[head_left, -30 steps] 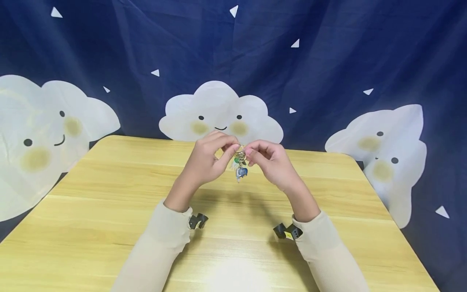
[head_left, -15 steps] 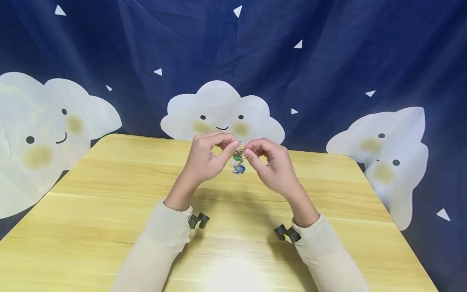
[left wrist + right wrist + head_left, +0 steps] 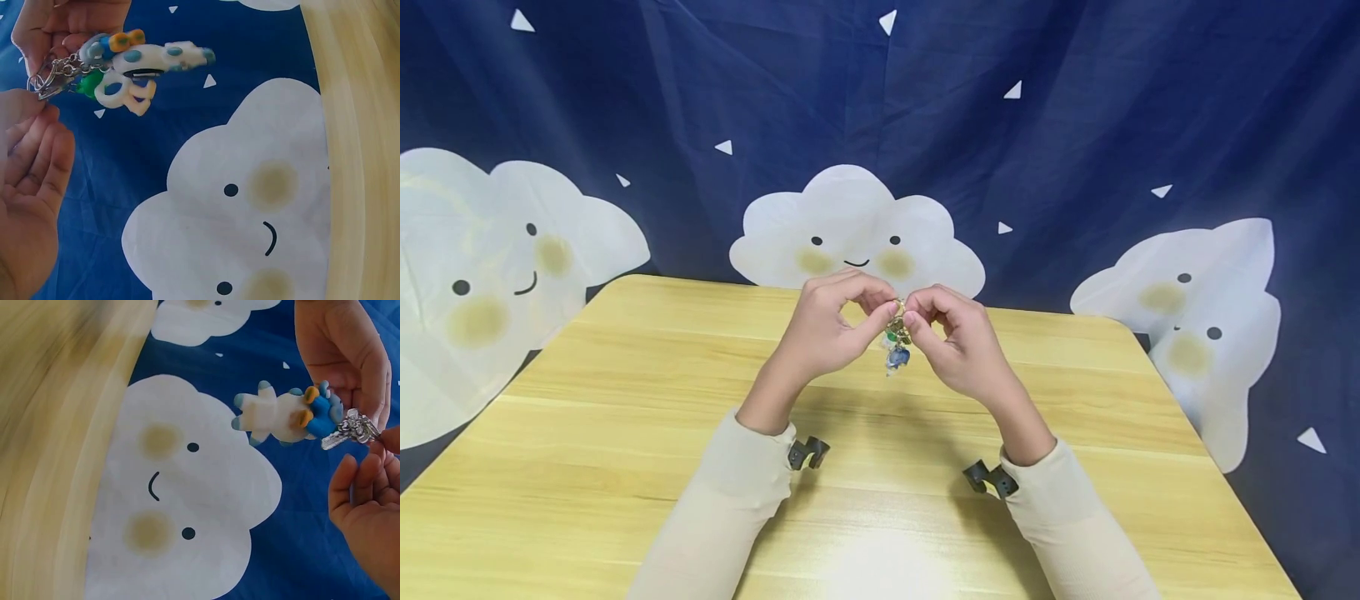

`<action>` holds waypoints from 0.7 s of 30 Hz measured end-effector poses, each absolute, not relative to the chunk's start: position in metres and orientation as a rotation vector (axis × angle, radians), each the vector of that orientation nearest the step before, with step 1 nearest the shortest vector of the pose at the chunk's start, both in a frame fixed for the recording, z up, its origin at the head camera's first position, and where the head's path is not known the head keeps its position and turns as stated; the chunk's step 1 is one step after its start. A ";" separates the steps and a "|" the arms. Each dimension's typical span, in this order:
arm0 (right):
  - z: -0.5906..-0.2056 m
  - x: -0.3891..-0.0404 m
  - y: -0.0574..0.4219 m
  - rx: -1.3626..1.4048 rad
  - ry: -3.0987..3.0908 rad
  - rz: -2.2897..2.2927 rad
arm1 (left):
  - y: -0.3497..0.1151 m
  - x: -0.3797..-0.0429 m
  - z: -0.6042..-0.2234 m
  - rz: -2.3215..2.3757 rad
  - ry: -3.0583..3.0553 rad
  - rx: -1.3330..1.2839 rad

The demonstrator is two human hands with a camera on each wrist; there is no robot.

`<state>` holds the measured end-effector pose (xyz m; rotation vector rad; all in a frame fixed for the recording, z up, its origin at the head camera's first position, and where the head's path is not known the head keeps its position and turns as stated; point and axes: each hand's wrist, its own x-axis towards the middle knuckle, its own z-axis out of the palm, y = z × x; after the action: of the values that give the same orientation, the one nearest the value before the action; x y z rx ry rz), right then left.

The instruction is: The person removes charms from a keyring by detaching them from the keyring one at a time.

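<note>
Above the table (image 3: pixel 625 417), keychain (image 3: pixel 134 58) pinched by left hand (image 3: pixel 826 327) and right hand (image 3: pixel 961 340), charms (image 3: pixel 898 357) below

Long, plain cream sleeves (image 3: pixel 711 508), slightly wrinkled, with a small, angular black device (image 3: pixel 797 456) at each cuff (image 3: pixel 757 440)

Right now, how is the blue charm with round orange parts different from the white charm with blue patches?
The blue charm with round orange parts looks smaller, while the white charm with blue patches looks longer. The blue charm sits close to the shiny metal pieces; the white charm reaches farther from them. Both dangle in one bunch that the left hand and right hand pinch at the top.
</note>
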<state>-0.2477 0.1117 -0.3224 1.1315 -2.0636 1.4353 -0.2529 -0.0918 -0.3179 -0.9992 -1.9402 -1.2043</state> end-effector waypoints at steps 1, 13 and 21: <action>-0.322 -0.248 0.112 1.129 -2.070 1.439 | -0.092 -0.253 -0.318 -1.197 -1.931 -0.997; -0.322 -0.250 0.111 1.103 -2.122 1.262 | -0.094 -0.254 -0.317 -1.159 -1.844 -0.944; -0.325 -0.252 0.109 1.084 -2.185 1.077 | -0.094 -0.255 -0.316 -1.196 -1.828 -0.939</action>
<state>-0.2516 0.1091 -0.3252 1.0842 -2.1855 1.0765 -0.2546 -0.0941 -0.3163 -0.9388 -1.8281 -1.1963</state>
